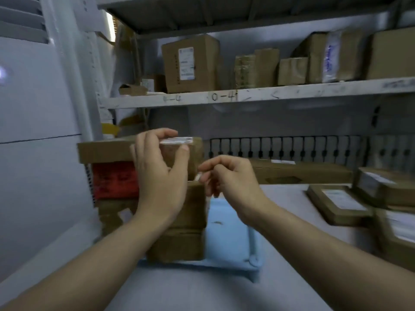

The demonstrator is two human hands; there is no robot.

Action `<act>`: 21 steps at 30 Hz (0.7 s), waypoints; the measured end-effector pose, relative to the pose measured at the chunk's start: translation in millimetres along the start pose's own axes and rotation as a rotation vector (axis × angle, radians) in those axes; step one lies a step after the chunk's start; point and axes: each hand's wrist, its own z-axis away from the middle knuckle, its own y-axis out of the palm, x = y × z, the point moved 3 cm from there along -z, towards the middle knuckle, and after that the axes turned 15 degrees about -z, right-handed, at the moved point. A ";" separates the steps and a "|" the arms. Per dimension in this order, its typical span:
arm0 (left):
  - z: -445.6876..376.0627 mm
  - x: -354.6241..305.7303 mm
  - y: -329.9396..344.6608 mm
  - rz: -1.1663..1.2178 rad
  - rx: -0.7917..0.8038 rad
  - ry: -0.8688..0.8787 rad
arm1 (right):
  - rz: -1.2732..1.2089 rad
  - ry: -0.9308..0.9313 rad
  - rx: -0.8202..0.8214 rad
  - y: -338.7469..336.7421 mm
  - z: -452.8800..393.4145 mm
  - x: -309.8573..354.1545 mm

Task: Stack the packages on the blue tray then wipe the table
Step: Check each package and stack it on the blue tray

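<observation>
Up top, your left hand point(160, 173) grips the highest package point(139, 150) of the stack on the blue tray point(231, 239).

Your left fingers curl over the top edge near its white label and the thumb presses the front face, forearm angled up from the lower left. Your right hand point(226, 178) hangs just beside the stack, fingers loosely curled and blurred; whether they pinch anything cannot be told. Your left hand hides the middle of the stack. More packages point(339, 203) lie on the table point(289, 198) at right, smeared and partly cut off by the frame edge.
</observation>
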 end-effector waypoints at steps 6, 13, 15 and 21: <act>81.1 -40.6 85.7 0.065 0.331 0.108 | 0.077 0.101 -0.251 -117.0 47.8 -22.0; 159.2 -60.7 188.1 0.089 0.809 -0.142 | 0.279 0.130 -0.591 -244.4 101.0 -18.0; 175.9 -62.0 209.2 0.092 0.920 -0.215 | 0.351 0.096 -0.672 -269.4 109.2 -15.6; 192.5 -59.8 254.4 0.164 1.025 -0.590 | 0.562 0.067 -0.547 -287.2 91.7 -18.8</act>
